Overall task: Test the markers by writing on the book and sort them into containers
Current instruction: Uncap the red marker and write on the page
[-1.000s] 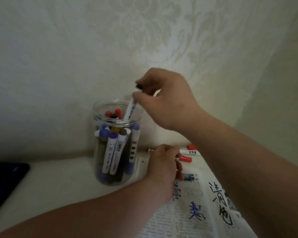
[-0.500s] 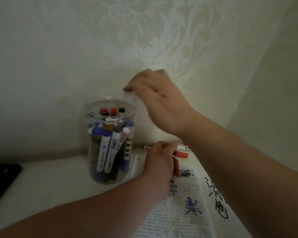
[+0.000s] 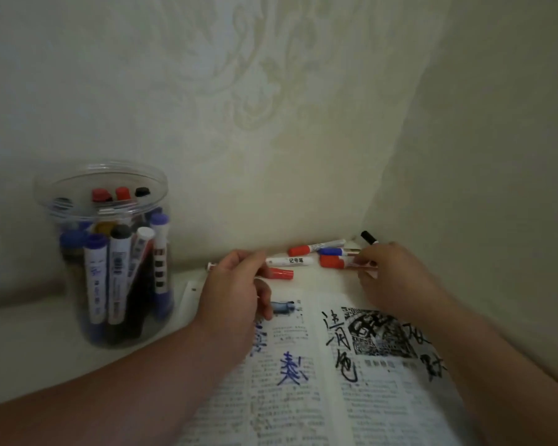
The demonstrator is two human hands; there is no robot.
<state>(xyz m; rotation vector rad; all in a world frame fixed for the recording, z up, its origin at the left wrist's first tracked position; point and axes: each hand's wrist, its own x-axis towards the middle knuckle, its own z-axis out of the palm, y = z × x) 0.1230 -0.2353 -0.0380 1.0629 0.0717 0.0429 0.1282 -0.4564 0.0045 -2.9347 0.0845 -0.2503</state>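
L hand (image 3: 236,291) rests on the top-left corner of the open book (image 3: 303,407). Its fingers are curled round the held marker (image 3: 281,273), whose red cap sticks out to the right of the fist while its tail end pokes out on the left.

R hand (image 3: 397,278) is past the book's far edge, in the corner of the wall (image 3: 271,123). Thumb and fingers (image 3: 379,252) are closed in a pinch on the barrel of a red marker (image 3: 331,261), which lies flat on the counter (image 3: 29,365) w/ its cap pointing left.

Other loose markers lie in the same corner:
- A blue marker (image 3: 331,251) is just behind the red one, approx. parallel to it.
- A long marker (image 3: 303,250) (red cap, pale barrel) lies behind that, near the wall.
- A black marker (image 3: 369,238) tilts up just above the R hand.
- A white marker (image 3: 289,260) w/ a printed label lies btw the two hands, just behind the held marker's cap.

The book's pages carry blue scrawl on the left page and black scrawl on the right.

A clear jar (image 3: 103,252) stands upright on the counter left of the book, well apart from the R hand. It is packed w/ markers standing on end, caps blue, black and red.
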